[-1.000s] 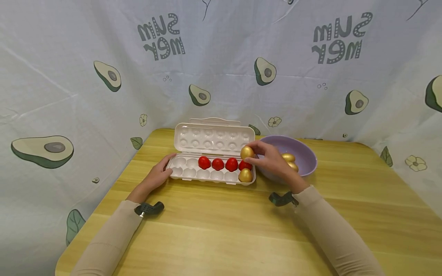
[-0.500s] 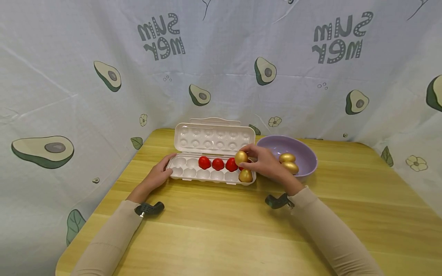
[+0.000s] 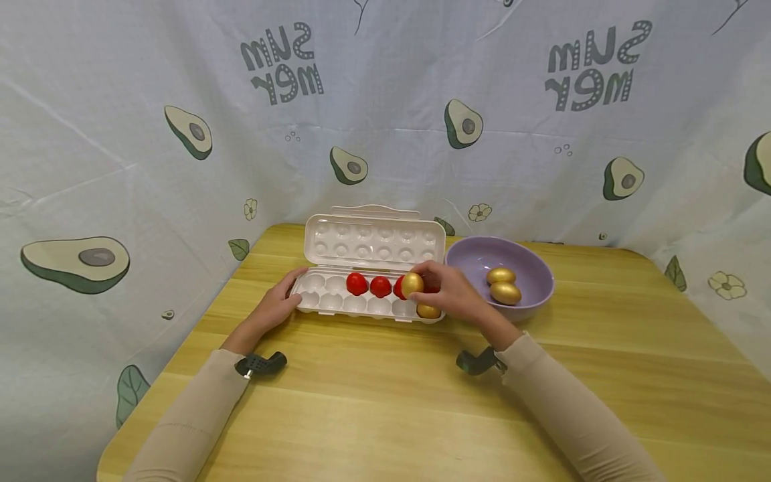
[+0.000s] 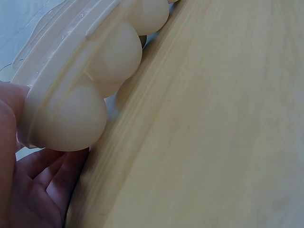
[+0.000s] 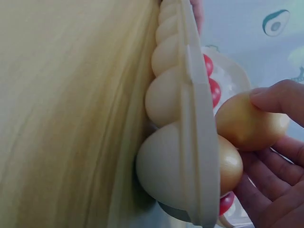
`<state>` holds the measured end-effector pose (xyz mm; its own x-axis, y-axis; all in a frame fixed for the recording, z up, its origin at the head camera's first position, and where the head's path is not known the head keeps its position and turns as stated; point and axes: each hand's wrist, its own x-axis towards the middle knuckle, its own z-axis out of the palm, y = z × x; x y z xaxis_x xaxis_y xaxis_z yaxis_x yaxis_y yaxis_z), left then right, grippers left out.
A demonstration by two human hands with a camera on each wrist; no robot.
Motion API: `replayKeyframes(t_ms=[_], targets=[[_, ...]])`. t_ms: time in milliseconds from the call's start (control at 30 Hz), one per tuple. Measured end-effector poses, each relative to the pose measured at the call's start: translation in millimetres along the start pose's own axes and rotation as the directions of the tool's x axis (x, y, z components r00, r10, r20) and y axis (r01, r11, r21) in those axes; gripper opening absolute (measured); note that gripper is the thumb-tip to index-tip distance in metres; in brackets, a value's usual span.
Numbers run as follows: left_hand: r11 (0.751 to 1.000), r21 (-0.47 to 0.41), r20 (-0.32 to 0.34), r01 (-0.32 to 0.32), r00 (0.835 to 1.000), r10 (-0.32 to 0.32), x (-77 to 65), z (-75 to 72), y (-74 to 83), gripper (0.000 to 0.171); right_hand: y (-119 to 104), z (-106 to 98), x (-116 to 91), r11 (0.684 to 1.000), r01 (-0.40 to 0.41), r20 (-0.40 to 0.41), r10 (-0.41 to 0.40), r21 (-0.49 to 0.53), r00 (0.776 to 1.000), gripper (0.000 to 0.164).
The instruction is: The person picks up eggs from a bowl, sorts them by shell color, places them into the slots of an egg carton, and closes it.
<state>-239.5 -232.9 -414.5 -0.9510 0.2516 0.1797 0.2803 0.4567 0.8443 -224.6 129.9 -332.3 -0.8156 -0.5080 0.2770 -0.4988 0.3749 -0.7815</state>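
Observation:
Between thumb and fingers, my right hand (image 3: 454,294) holds a gold egg (image 3: 412,284) over the right part of an open egg carton (image 3: 375,235). Another gold egg (image 3: 428,311) sits in the carton's front right cup. Along the back row are several red eggs (image 3: 357,284); the held egg and my hand hide part of those on the right. My left hand (image 3: 274,311) grips the carton's left end. In the left wrist view its thumb lies at the rim (image 4: 42,109) and its fingers (image 4: 52,175) reach underneath. The right wrist view shows the held egg (image 5: 251,122) just above the rim.
A purple bowl (image 3: 536,274) stands right of the carton, with gold eggs (image 3: 504,292) inside. Both rest on a wooden table (image 3: 373,402). The carton's lid stands tilted back toward a printed curtain (image 3: 385,134) behind the table.
My right hand has moved left and slightly down with the gold egg, away from the bowl and further over the carton. My left hand has stayed put.

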Motion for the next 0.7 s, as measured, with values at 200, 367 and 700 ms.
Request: replayKeyframes(t_ms=[200, 367, 700], targets=[[1.000, 0.011, -0.003, -0.008, 1.000, 0.008, 0.0, -0.2, 0.0, 0.056, 25.8, 6.3, 4.3, 0.998, -0.004, -0.006, 0.003, -0.061, 1.000, 0.037], [1.000, 0.016, -0.010, 0.003, 1.000, -0.003, 0.3, -0.1, -0.6, 0.056, 34.9, 9.5, 4.0, 0.995, -0.025, 0.004, 0.025, -0.098, 1.000, 0.041], [1.000, 0.005, -0.004, -0.001, 1.000, 0.001, 0.1, 0.3, -1.2, 0.056, 35.0, 12.4, 1.0, 0.994, -0.039, 0.022, 0.042, -0.102, 0.999, 0.041]])
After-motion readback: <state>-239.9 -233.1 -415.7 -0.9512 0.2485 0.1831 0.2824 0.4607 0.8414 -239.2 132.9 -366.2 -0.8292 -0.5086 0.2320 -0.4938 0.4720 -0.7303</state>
